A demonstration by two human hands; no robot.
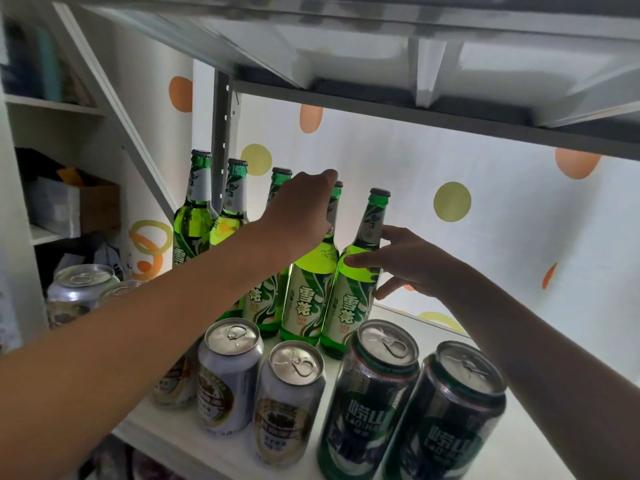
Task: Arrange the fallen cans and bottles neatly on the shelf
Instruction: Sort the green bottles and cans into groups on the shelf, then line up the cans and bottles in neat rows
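Several green beer bottles stand in a row at the back of the white shelf [540, 455]. My left hand [301, 213] is closed around the neck of the second bottle from the right [310, 289]. My right hand [405, 261] grips the shoulder of the rightmost green bottle [353, 299], which leans slightly. In front stand upright cans: two silver cans [227, 375] [287, 403] with a third partly hidden behind my left forearm, and two dark green cans [370, 396] [446, 420].
Bare shelf surface lies to the right of the bottles, against a dotted curtain [485, 209]. A shelf board [415, 109] hangs low overhead. Two more silver cans [81, 289] stand at the left. A side cabinet with boxes [72, 206] is further left.
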